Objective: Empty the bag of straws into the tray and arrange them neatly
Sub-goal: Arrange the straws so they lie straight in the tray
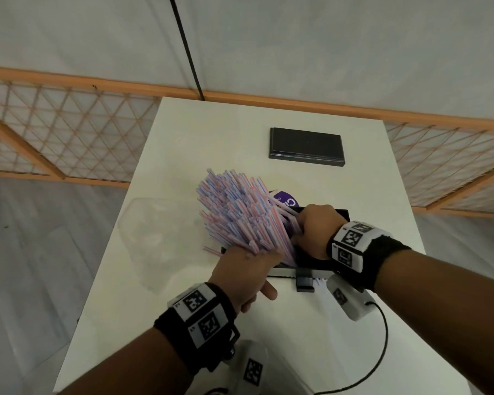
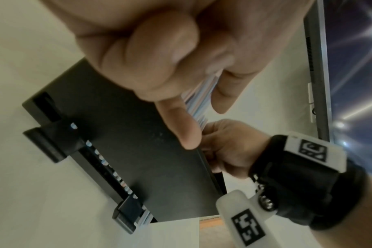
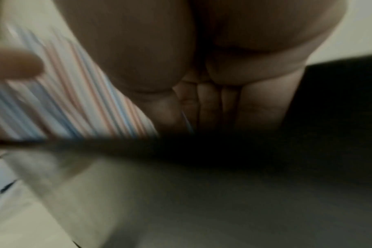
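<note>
A thick bundle of pink-and-blue striped straws (image 1: 240, 212) fans out up and to the left above a black tray (image 1: 311, 265) on the white table. My left hand (image 1: 251, 266) grips the bundle's near end from the left, fingers curled round the straws (image 2: 200, 100). My right hand (image 1: 314, 223) grips the same end from the right, low over the tray. The right wrist view is blurred but shows the straws (image 3: 74, 100) running under the curled fingers (image 3: 212, 104) at the tray's edge (image 3: 329, 117). The straws' lower ends are hidden by my hands.
A crumpled clear plastic bag (image 1: 160, 232) lies on the table left of the tray. A black rectangular lid (image 1: 307, 146) sits at the far end. A purple label (image 1: 287, 200) shows behind the straws. A black clip (image 2: 51, 142) sits on the tray's near rim.
</note>
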